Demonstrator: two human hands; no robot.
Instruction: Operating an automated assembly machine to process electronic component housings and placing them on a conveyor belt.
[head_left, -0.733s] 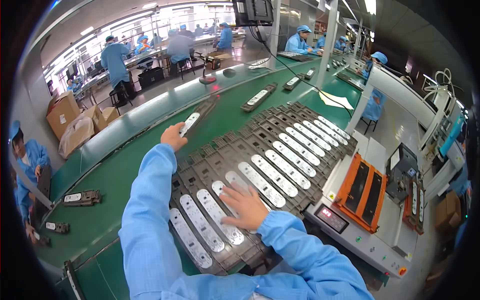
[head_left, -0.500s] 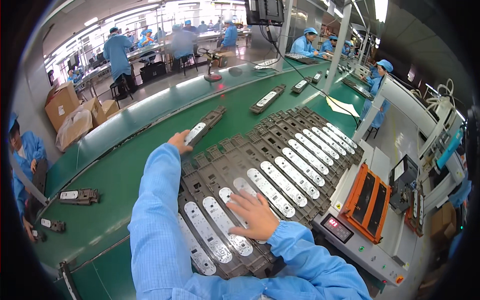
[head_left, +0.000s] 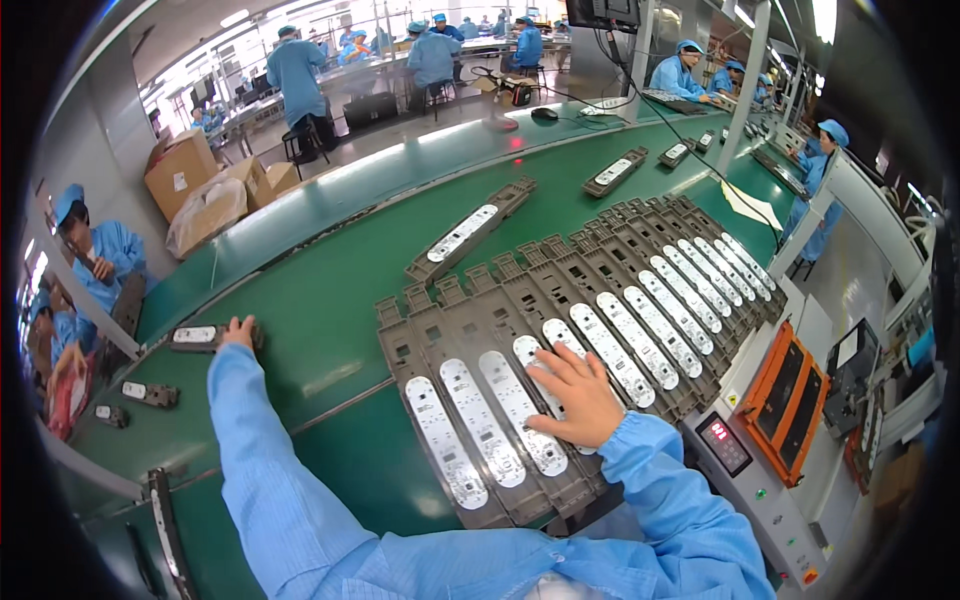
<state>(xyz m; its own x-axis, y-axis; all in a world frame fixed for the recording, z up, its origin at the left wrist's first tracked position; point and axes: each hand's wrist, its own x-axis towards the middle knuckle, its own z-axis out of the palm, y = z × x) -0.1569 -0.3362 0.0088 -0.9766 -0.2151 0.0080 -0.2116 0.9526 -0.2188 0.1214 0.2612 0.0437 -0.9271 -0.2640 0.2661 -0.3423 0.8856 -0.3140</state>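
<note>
At the left, my left hand [head_left: 238, 333] closes its fingers over the right end of a grey carrier tray [head_left: 205, 338] with a white circuit board on it. The tray lies on the green belt. My right hand [head_left: 578, 397] is spread flat over the row of carriers, fingers apart, nearest to a long white circuit board [head_left: 522, 412] with rounded ends. Side by side, several grey carriers [head_left: 440, 335] bear such boards in a slanting row. Beyond the row's left end, another loaded carrier [head_left: 470, 230] lies alone on the belt.
More loaded carriers sit on the green belt [head_left: 320, 255], at far left and far right. To the right stands a machine with an orange frame [head_left: 783, 400] and a lit display [head_left: 722, 440]. Co-workers in blue sit along the lines. Cardboard boxes [head_left: 180, 175] stand beyond the belt.
My left hand has let go of the carrier beyond the row and moved left to another one. My view has turned left. The right hand stays spread over the boards.
</note>
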